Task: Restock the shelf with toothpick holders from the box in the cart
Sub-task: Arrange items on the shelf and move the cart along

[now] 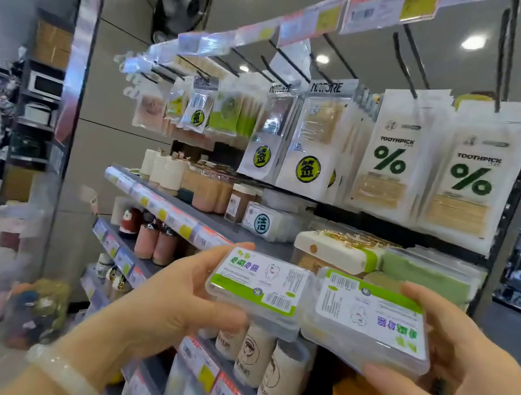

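— Head view only, so one pass: what are the hands doing?

— Each grips a flat clear toothpick holder. The left hand has its fingers over the far edge and thumb along the near edge of the left holder; the right hand pinches the right holder, thumb beneath the near edge, fingers at the far right end. The two holders touch side by side, held up in front of the shelf.

— Same way round?

— No — the right one's label reads upside down next to the left one's.

— And the box and cart?

— Neither is in view.

— Which step, then?

— I'd judge the placing step: holders carried up, not yet set down. Similar green-lidded cases sit on the shelf just beyond the right holder, beside a white box, which looks like the likely slot.

— What does the next move need?

— Probably turning the right holder to match, then sliding both onto that stack without knocking the jars further left or the hanging packs above.
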`<state>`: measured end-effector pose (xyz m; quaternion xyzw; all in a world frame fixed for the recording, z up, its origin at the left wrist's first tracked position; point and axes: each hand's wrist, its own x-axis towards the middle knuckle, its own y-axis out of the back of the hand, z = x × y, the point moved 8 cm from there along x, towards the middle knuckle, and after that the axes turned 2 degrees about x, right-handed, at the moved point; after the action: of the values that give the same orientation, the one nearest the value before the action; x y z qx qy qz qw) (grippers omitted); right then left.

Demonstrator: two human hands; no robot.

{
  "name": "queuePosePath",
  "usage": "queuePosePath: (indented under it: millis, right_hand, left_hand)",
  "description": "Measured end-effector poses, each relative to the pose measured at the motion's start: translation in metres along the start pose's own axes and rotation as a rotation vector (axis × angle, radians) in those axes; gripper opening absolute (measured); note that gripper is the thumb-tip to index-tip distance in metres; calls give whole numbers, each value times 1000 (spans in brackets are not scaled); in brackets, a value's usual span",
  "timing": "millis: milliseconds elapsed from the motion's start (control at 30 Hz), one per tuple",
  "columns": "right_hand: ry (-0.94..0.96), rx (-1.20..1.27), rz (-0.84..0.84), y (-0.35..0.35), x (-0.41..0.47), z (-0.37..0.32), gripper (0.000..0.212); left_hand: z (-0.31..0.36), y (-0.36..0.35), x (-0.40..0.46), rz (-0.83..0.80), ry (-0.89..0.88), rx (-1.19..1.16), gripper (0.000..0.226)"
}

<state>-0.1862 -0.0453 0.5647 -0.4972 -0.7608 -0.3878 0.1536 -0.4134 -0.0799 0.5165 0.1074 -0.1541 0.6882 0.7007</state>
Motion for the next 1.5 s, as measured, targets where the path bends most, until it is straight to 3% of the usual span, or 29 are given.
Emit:
queuePosePath:
  millis: [100,267,500,567,700,767,833,967,1133,1300,1400,1500]
  right_hand:
    - [1,-93,69,-19,8,-11,69]
    - [-71,-285,169,-62,21,-5,94]
    - [-222,-350,194,-119,33,-4,88]
    - [-267,-358,211,-124,38,-8,73]
    - [-260,-359,243,-124,44,-18,70]
    - [-241,-363,260,-119,44,-20,87]
    - [-213,-356,298,-111,43,-23,91]
    - [-156,-341,376,-99,37,-29,87]
    - [-155,-405,426,-82,26,-29,83]
    - [-166,-461,419,-78,24,-25,87]
    - [-130,-530,421,-78,29,-26,74]
    - [-127,-534,417,-79,28,-24,77]
  left_hand:
    - [-2,23,18,-58,3,-32,78]
    - [2,71,41,-224,26,-114,94]
    - [-7,126,57,-290,78,-122,90]
    - [-11,132,61,-298,87,-129,95]
    - [-8,135,69,-337,79,-154,109]
    - [-1,131,72,-383,82,-214,97]
    - [7,124,73,-435,81,-222,78]
    - [21,115,90,-350,41,-134,55]
    - [34,101,125,-197,-93,200,51]
    - [26,69,152,-243,-125,343,44]
    - [21,58,162,-244,-182,502,42]
    - [16,54,167,-228,-256,684,40]
